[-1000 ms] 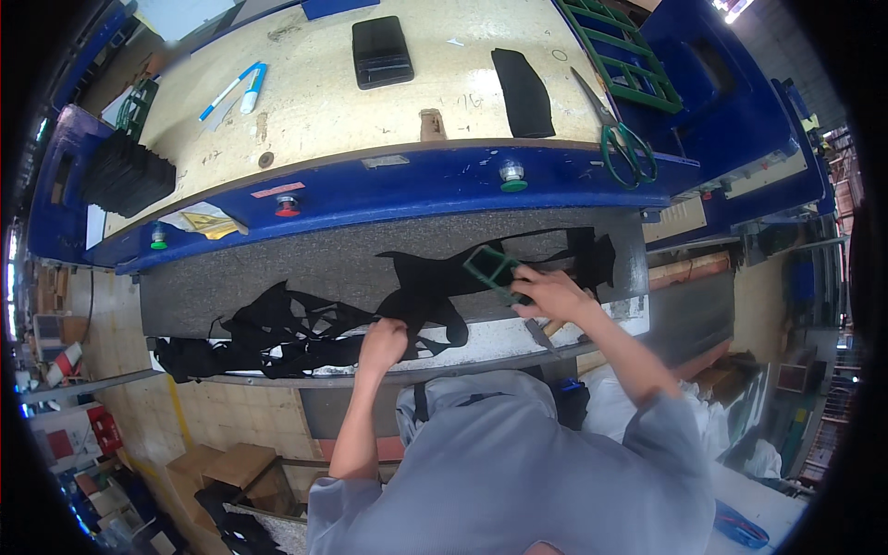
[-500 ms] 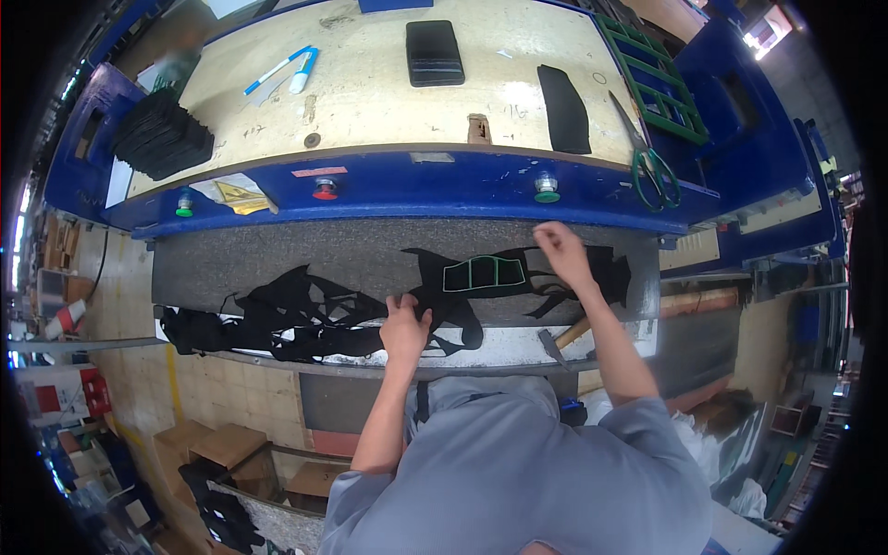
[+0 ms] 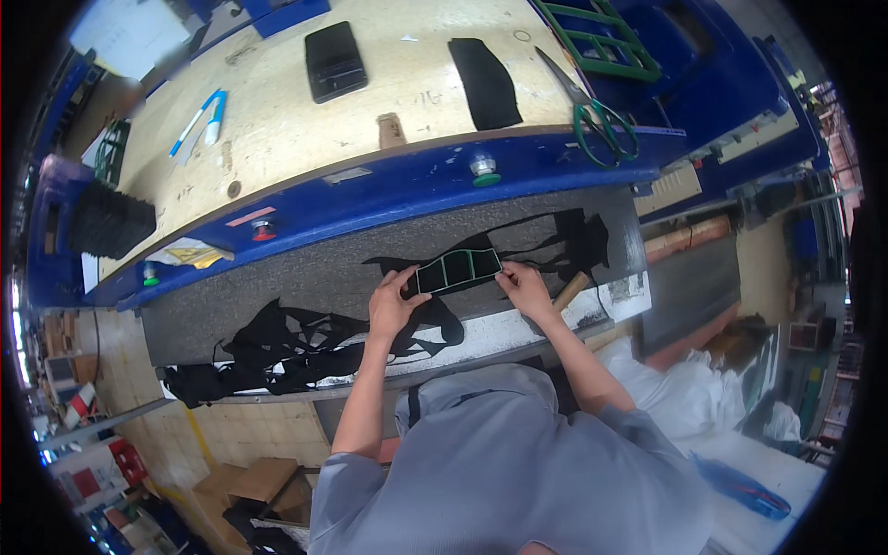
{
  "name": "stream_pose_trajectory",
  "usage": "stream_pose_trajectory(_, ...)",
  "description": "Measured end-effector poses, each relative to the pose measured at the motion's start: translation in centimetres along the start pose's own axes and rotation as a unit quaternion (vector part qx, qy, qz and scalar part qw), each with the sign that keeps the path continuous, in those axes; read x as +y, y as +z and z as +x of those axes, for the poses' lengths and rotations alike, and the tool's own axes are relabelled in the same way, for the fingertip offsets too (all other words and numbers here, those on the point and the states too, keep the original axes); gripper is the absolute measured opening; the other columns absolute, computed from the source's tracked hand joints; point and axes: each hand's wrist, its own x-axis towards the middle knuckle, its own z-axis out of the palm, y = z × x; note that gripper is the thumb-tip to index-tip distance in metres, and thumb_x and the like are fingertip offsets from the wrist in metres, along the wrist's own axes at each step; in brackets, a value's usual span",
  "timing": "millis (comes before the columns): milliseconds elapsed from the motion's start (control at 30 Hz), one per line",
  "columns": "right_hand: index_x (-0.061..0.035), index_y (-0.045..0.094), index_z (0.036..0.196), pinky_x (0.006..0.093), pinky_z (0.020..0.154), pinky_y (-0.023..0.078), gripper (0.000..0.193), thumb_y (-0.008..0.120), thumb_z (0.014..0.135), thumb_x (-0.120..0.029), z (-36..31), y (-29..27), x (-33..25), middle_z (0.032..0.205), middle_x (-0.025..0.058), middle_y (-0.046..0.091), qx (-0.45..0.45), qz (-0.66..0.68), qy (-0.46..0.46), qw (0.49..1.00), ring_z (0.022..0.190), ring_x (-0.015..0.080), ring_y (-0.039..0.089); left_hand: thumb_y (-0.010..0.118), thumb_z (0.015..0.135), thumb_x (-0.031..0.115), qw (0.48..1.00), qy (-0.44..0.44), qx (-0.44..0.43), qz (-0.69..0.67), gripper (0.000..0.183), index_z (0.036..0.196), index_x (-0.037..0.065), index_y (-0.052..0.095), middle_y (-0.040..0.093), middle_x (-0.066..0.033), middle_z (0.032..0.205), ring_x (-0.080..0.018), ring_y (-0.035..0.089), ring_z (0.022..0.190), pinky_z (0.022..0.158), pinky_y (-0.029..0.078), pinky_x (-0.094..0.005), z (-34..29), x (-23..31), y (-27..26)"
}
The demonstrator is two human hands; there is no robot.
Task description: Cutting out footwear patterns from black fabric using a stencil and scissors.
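A green-edged cutting die, a small frame divided into three cells, rests over black sheet material on the grey work surface. My left hand grips its left end between thumb and fingers. At the right end, my right hand pinches the die's edge. Cut-out black sheet remnants spread to the right of the die. More tangled black scraps lie left of my left hand.
Beyond a blue machine beam with a green button and a red button is a pale board. On it are a black phone-like case, a black cut piece and scissors. A wooden-handled tool lies near my right hand.
My left hand has left the scraps and taken the die's left end. My right hand has come down from above the sheet to the die's right end. The view has turned.
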Motion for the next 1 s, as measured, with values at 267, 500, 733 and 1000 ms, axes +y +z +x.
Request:
stream_pose_trajectory(267, -0.0031, 0.068, 0.113, 0.0340, 0.064, 0.053, 0.026, 0.071, 0.089, -0.013, -0.5, 0.8, 1.1, 0.084, 0.0125, 0.070, 0.064, 0.054, -0.002, 0.996, 0.067, 0.0218, 0.066, 0.088, 0.068, 0.026, 0.999, -0.024, -0.012, 0.018, 0.064, 0.128, 0.019, 0.068, 0.053, -0.0056, 0.079, -0.0233, 0.057, 0.069, 0.064, 0.050, -0.0375, 0.3, 0.1, 0.5)
stream_pose_trajectory(500, -0.0041, 0.066, 0.123, 0.0322, 0.065, 0.053, 0.036, 0.072, 0.089, -0.013, -0.5, 0.0, 0.5, 0.087, 0.0116, 0.071, 0.022, 0.037, 0.004, 0.999, 0.068, 0.0189, 0.066, 0.087, 0.071, 0.019, 0.997, -0.009, -0.059, -0.046, 0.064, 0.131, 0.015, 0.065, 0.052, -0.0062, 0.079, -0.0236, 0.056, 0.069, 0.064, 0.049, -0.0364, 0.6, -0.5, -1.2)
stream_pose_trajectory(733, -0.0032, 0.065, 0.127, 0.0265, 0.062, 0.051, 0.041, 0.073, 0.089, -0.015, 0.5, -6.7, -1.5, 0.087, 0.0037, 0.071, -0.016, 0.093, 0.060, 0.994, 0.064, 0.0094, 0.061, 0.084, 0.079, 0.024, 0.977, -0.150, -0.136, -0.064, 0.030, 0.102, 0.007, 0.074, 0.061, -0.0049, 0.066, -0.0135, 0.056, 0.060, 0.060, 0.048, -0.0297, -2.4, 2.4, -8.7)
stream_pose_trajectory(1000, 0.0001, 0.071, 0.110, 0.0232, 0.061, 0.048, 0.027, 0.073, 0.092, -0.019, 5.4, -8.6, -12.0, 0.079, 0.0020, 0.066, 0.003, 0.087, -0.086, 0.992, 0.064, 0.0065, 0.058, 0.064, 0.091, 0.038, 0.993, -0.046, 0.019, 0.107, 0.034, 0.079, 0.008, 0.070, 0.069, -0.0120, 0.076, -0.0327, 0.069, 0.077, 0.067, 0.054, -0.0448, -8.3, -1.0, 3.0)
